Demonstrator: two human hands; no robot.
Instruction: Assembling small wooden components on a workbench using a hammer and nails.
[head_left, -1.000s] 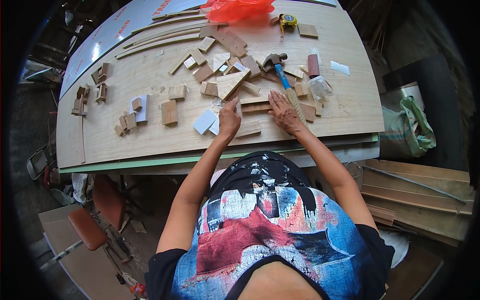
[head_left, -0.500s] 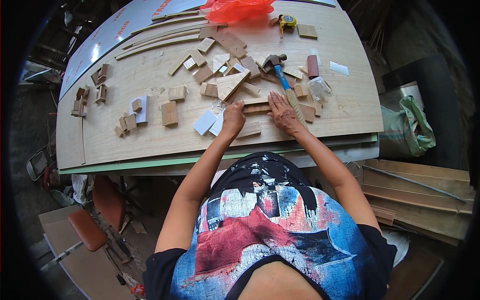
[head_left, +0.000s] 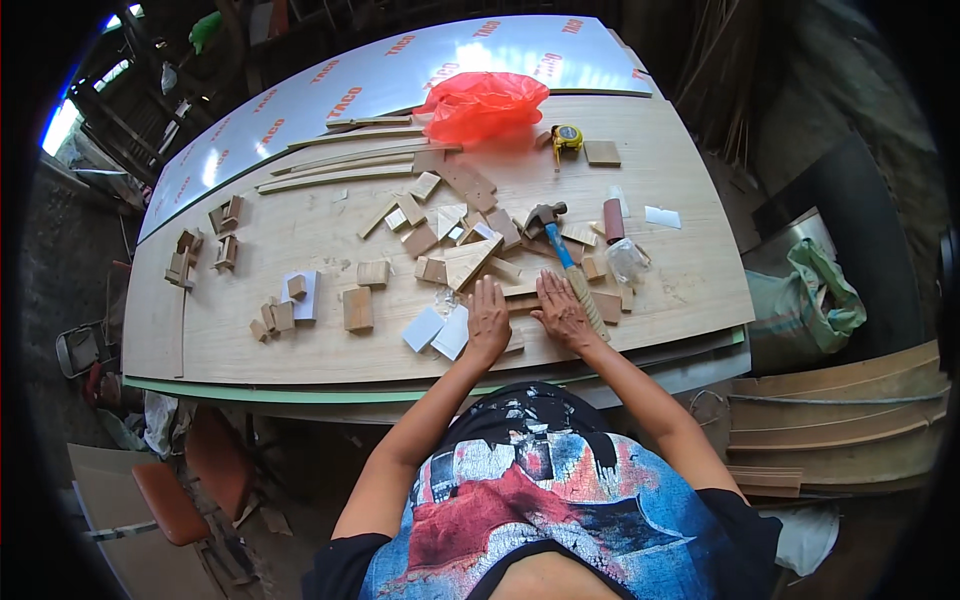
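Note:
A short wooden strip assembly [head_left: 521,300], made of pale and darker wood, lies near the table's front edge between my hands. My left hand [head_left: 489,320] rests flat over its left end, fingers stretched forward. Over its right end lies my right hand [head_left: 563,314], also with straight fingers, the thumb pointing inward. My palms hide both ends of the strip. Right beside my right hand is a claw hammer [head_left: 561,245] with a blue and tan handle, its head pointing away from me. White rectangular pieces [head_left: 424,329] lie just left of my left hand.
Wood offcuts [head_left: 468,262] are heaped beyond my hands. Small blocks [head_left: 358,309] and little wooden assemblies [head_left: 183,258] stand to the left. Farther back are long strips [head_left: 340,180], a red plastic bag [head_left: 482,105] and a yellow tape measure [head_left: 567,138]. A reddish roll [head_left: 613,220] lies right.
My left hand has gone from fingers curled at the strip's left end to lying flat on it. My right hand stays at the right end. The view has tilted upward, showing more of the table's far side.

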